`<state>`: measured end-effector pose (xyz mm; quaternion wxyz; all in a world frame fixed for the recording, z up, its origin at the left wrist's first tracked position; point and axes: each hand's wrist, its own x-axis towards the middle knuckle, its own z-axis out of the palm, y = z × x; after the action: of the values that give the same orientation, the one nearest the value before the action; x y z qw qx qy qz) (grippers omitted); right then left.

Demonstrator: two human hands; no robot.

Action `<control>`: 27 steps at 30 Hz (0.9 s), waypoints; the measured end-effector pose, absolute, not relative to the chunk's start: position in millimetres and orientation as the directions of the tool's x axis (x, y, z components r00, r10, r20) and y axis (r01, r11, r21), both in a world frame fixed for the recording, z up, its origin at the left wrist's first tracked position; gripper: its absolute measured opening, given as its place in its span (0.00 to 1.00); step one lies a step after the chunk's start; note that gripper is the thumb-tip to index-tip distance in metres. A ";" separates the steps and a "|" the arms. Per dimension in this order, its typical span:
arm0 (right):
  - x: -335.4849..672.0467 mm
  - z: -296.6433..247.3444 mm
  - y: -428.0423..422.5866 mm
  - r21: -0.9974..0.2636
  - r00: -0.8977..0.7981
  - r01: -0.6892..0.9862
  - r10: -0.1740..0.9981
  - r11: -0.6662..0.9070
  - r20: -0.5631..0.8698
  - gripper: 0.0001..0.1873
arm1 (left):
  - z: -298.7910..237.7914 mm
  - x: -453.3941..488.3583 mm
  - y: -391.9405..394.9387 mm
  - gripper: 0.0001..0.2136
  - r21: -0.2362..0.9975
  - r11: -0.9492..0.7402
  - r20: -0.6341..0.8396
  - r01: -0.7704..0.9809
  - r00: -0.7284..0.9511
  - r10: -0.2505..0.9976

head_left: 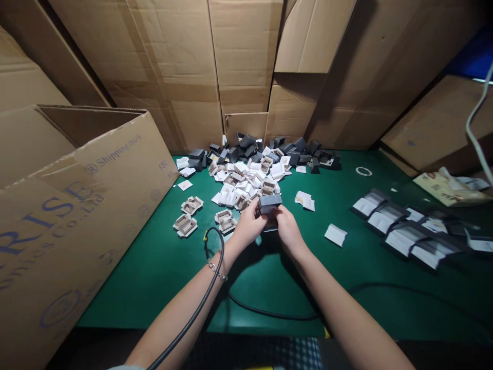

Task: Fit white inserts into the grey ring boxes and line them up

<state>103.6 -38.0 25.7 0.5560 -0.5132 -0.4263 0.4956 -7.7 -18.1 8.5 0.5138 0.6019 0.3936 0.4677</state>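
Between my two hands, above the front of the pile, is a small black box (269,203). My left hand (249,224) grips its left side with the fingers closed. On the opposite side my right hand (288,228) holds it too, fingers wrapped round the edge. The box's lower part and most fingertips are hidden. Just beyond it lies a heap of white folded card inserts (241,177), with several black boxes (246,146) behind. Grey-brown card trays (185,225) lie left of my hands. A black cord (200,308) runs along my left forearm to a wrist strap.
A large cardboard carton (88,216) stands at the left, and stacked cartons (173,67) form a wall behind the green table (154,288). Open black boxes with white inserts (400,234) sit in rows at the right. A white card (336,235) lies nearer.
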 end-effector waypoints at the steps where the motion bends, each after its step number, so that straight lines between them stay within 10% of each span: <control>1: 103.7 25.2 -37.7 -0.992 0.139 -0.123 0.990 -0.021 -0.038 0.14 | 9.0 -7.8 -18.7 0.17 0.986 -0.167 0.159 0.012 0.249 0.955; 27: 105.1 21.1 -35.6 -0.989 0.076 -0.124 0.993 -0.077 -0.087 0.14 | 14.6 -5.2 -19.8 0.18 0.995 -0.089 0.094 -0.039 0.149 0.984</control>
<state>105.1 -35.6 21.1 0.5284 -0.5089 -0.4271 0.5286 -5.2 -19.8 14.6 0.5208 0.5506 0.4291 0.4914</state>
